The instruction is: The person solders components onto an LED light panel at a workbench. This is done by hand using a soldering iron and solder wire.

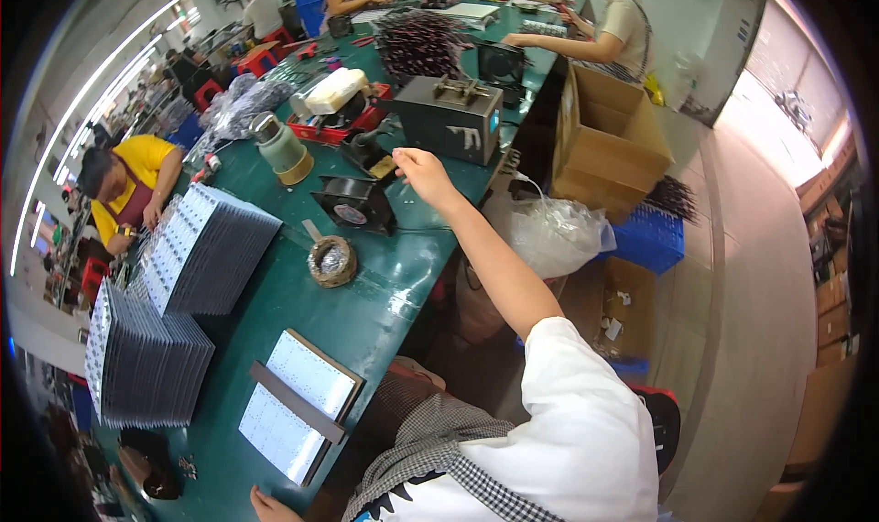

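My right hand [423, 178] reaches out over the green table beside a small dark stand with a yellow pad [383, 167]. Its fingers are curled together; whatever they hold, if anything, cannot be made out. Just nearer sits a small black fan [352, 204], and a tan ring-shaped holder with shiny material inside [331, 261] lies below it. At the lower edge my left hand [273, 505] shows only in part, fingers apart, with nothing seen in it. Close to it, a white panel of small boards [286, 421] lies on a flat base, a brown bar [298, 403] across it.
Two tall stacks of panels [151, 366] [215, 256] stand on the left. Beyond are a green pot [279, 151], a red tray [343, 124] and a dark metal box [447, 119]. A cardboard box [604, 146] and plastic bag [554, 238] are at right. Co-workers sit around.
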